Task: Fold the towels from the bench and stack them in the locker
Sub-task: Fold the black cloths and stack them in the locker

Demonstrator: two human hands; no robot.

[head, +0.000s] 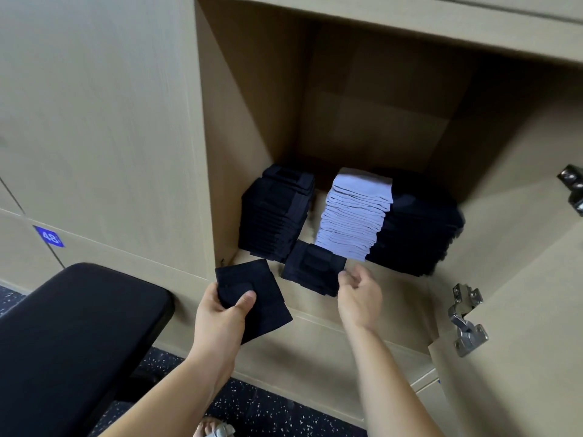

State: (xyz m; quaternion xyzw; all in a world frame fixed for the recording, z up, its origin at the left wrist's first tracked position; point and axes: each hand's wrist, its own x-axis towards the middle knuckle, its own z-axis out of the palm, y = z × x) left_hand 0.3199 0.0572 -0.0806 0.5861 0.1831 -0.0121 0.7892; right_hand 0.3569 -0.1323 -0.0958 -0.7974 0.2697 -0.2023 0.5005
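Towel [252,298] pinched in left grip [220,313]; right grip [359,288] slack beside short stack [312,268] fronting white stack [353,216]; desk [72,326] left.

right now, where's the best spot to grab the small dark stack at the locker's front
Probably take the small stack by its near right edge, from the front right, where the right hand hovers; the left hand holds a towel. It lies flat at the shelf front, white stack close behind.
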